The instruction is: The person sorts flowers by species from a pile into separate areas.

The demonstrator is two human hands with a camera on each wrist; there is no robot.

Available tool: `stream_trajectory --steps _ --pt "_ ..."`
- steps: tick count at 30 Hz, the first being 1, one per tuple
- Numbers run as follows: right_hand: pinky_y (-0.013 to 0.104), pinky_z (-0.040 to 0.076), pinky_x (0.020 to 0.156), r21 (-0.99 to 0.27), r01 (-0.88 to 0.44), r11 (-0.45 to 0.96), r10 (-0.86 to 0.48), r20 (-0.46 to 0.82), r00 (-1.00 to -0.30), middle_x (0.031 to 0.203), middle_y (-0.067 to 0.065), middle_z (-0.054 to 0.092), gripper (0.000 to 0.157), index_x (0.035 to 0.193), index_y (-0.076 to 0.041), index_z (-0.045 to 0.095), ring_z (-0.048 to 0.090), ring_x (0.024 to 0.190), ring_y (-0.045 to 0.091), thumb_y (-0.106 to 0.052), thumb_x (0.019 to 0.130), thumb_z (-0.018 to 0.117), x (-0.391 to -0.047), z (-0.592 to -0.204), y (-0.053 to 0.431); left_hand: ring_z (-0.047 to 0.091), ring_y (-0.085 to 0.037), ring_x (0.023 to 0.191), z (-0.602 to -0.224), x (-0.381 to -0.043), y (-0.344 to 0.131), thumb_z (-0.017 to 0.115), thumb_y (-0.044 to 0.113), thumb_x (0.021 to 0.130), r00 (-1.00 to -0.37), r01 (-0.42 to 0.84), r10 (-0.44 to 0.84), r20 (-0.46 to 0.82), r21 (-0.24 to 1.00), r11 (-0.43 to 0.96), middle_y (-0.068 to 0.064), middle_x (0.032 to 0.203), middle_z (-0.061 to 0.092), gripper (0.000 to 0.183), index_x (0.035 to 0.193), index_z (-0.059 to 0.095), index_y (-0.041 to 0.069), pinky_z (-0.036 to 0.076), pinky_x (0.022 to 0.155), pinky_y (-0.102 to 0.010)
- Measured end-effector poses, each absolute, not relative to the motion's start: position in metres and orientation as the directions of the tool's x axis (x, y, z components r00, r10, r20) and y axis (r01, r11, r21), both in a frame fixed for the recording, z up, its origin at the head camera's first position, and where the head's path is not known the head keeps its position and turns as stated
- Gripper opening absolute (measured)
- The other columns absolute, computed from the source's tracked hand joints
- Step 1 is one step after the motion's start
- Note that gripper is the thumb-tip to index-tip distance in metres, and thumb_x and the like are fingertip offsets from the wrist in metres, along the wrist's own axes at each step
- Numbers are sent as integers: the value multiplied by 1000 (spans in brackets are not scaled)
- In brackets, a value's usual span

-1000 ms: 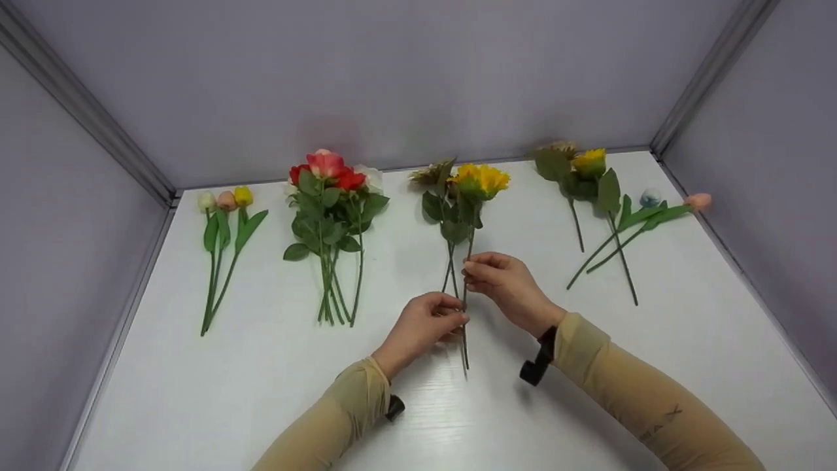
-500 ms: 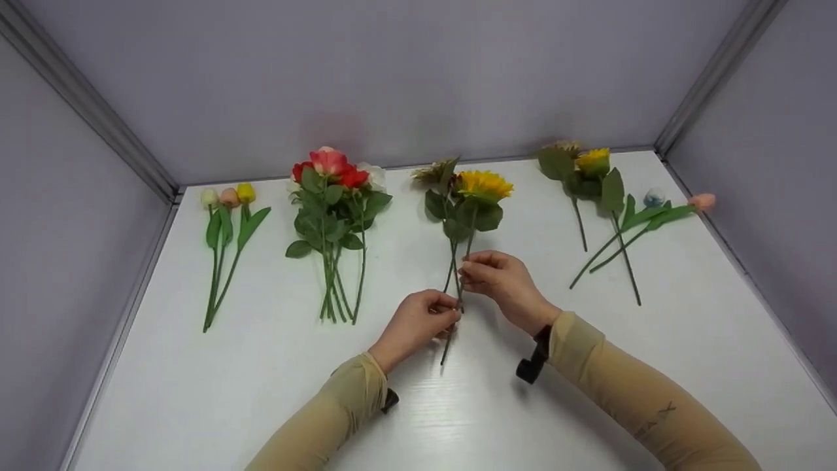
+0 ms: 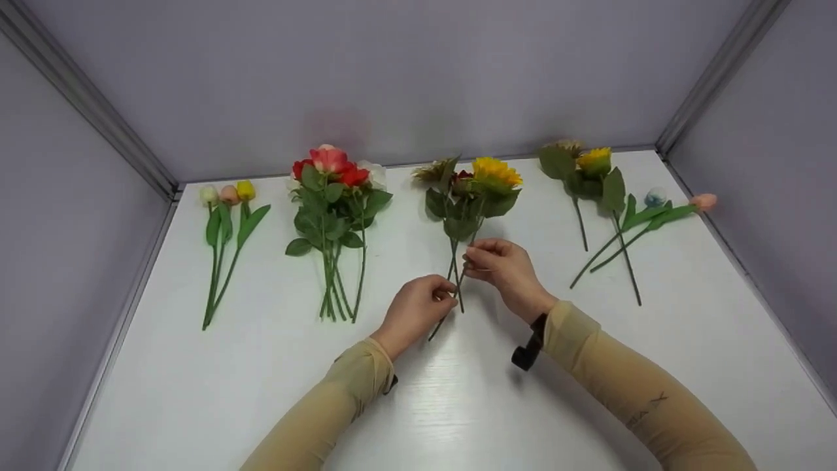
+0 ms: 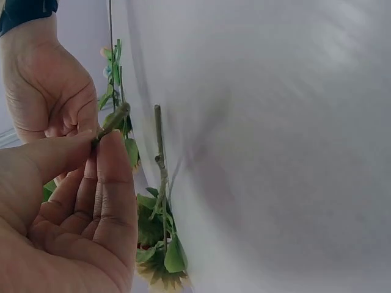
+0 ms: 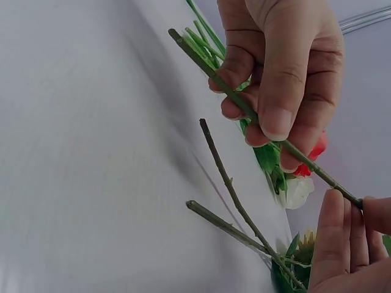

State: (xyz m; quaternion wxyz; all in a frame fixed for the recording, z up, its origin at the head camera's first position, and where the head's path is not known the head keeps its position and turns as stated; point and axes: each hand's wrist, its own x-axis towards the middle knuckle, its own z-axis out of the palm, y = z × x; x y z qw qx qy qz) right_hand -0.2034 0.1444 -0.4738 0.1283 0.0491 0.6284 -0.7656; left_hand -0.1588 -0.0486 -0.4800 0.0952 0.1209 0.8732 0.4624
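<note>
Pinching the stem (image 5: 321,173) of a yellow sunflower (image 3: 497,173) near center frame, with left hand (image 3: 413,311) below and right hand (image 3: 509,271) above, beside a brownish bloom (image 3: 429,173) and right of red-and-pink flowers (image 3: 329,161) on a white table (image 3: 418,425).

We see walled work booth (image 3: 752,163), lab-like or studio-like; which, we cannot tell. Plain greyish panels (image 3: 418,78) stand round white tabletop (image 3: 444,418) on three sides; metal profiles (image 3: 85,101) line rear corners.
</note>
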Motion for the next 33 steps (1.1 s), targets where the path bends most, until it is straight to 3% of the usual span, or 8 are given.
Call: stream_trajectory --steps 7,16,22,33 --pt "38 59 88 -960 205 -190 -80 -193 -978 110 19 65 35 124 7 59 69 91 23 -13 98 72 -219 -466 147 65 -14 88 -466 -178 -40 69 13 96 -957 109 281 -65 821 560 0 97 71 18 112 75 7 54 76 -33" --pt "38 55 97 -991 130 -28 -60 -128 -990 125 25 62 35 131 3 60 58 122 44 -18 104 63 -228 -471 158 64 -18 93 -466 -216 -40 66 14 99 -973 23 197 -122 793 608 -3 102 71 21 117 75 7 54 83 -37" --pt "39 55 96 -987 152 53 -44 -154 -987 124 23 64 30 126 3 63 60 119 42 -17 104 61 -225 -476 170 64 -20 99 -474 -234 -46 65 13 100 -982 -27 124 -146 747 665 -5 108 71 23 120 75 7 53 87 -39" --pt "38 54 97 -980 187 66 -48 -190 -981 121 19 64 37 132 9 57 58 122 41 -16 105 59 -224 -481 189 65 -23 99 -492 -238 -41 63 11 101 -978 2 142 -153 672 741 -7 111 72 21 116 76 7 53 87 -39"
